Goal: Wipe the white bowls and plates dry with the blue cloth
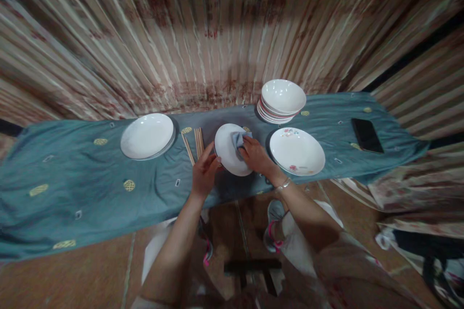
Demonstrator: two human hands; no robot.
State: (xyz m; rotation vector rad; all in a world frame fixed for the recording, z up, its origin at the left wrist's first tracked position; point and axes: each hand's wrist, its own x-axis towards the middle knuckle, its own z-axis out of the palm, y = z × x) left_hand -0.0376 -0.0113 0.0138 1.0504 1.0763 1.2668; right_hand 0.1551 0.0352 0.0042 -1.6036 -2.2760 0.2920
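One plate: white and glossy, between the two hands, over the near part of the table; from where I stand I can't tell if it rests there or is held just above.
Weight: light to middling, I'd judge; one hand looks able to steady it.
Feel: stiff and smooth, probably ceramic, so likely slippery if damp and apt to chip if knocked.
Best hold: by the rim, thumb on one face and fingers on the other, leaving the middle free.
Left hand: on the plate's left rim, thumb and fingers drawn in to a narrow gap with the edge between them; how far the fingers reach beneath is hidden.
Right hand: fingers bunched down on the cloth, pressing it against the plate's right part; hardly any gap shows between the fingertips.
Cloth: grey-blue, crumpled, under the right fingertips; soft and limp by its folds, easily pinched anywhere.
Chopsticks: just beyond the left hand, near its fingers.
Left pile: plates, farther left of that hand.
Flowered plate: just right of the right hand.
Bowls: stacked, beyond the right hand.
Phone: well apart, far right of both grips.
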